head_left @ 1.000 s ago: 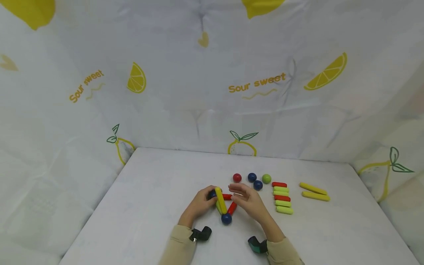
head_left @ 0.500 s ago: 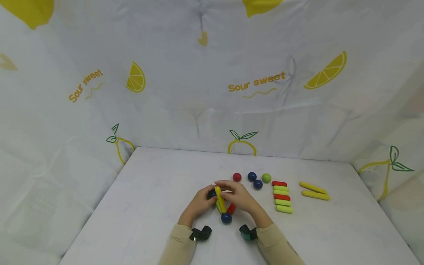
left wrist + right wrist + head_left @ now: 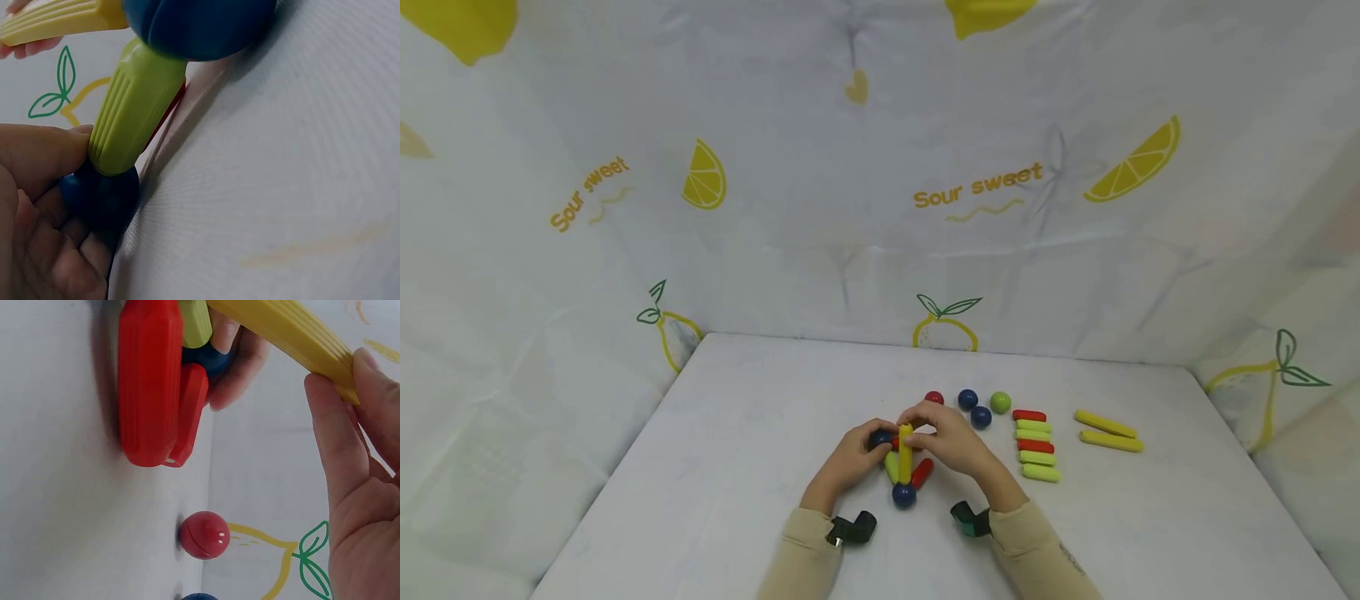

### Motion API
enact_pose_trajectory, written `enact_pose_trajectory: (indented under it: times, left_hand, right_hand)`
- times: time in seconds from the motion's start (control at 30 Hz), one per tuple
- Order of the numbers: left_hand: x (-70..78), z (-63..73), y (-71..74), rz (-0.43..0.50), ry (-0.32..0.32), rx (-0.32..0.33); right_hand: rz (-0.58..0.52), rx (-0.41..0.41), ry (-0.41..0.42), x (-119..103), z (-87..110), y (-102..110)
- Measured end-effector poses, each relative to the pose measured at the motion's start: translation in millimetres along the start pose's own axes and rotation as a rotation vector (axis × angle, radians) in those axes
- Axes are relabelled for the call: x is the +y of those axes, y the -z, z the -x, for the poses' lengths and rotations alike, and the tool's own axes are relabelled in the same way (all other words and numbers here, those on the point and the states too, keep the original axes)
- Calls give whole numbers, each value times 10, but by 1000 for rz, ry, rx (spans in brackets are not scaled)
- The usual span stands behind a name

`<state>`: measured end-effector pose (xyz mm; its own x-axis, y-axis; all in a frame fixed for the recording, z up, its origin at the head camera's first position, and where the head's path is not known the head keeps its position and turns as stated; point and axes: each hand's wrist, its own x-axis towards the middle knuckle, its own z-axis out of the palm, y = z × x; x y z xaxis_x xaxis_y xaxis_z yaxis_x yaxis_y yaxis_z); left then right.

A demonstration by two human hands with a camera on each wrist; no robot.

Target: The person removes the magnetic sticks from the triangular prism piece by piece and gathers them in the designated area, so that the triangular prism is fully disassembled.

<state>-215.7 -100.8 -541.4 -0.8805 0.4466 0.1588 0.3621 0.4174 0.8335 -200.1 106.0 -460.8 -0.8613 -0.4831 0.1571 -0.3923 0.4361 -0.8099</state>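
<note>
Between the hands stands a small figure of rods and balls. My left hand grips the dark blue ball at its far left corner, thumb against the end of the lime green rod. That rod runs to a blue ball at the near corner. A red rod also leads from the near ball, and a second red rod extends from the far-left ball. From the near ball a yellow rod slants up, its free upper end pinched between thumb and fingers of my right hand.
Behind the right hand lie a red ball, two blue balls and a green ball. To the right is a column of short red and lime rods, then two yellow rods. A lemon-print cloth hangs behind the table.
My right hand has come in from the right and taken the yellow rod's upper end. The rod's top has swung slightly right, away from the left hand, which keeps its grip.
</note>
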Motion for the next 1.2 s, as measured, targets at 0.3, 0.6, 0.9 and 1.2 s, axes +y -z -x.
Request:
enact_pose_trajectory:
  times: [0.3,0.6,0.9,1.2]
  left_hand:
    - [16,12,12,13,-18,4]
    - [23,7,0,6,15,5]
    - [12,9,3,18,12,3]
    - [19,7,6,22,16,5]
  right_hand:
    - [-22,82,-83,53,59,-54]
    - [-125,227,-101,137,106,-46]
    - [-240,295,-108,287,241,109]
    - [-303,407,-112,465,595,467]
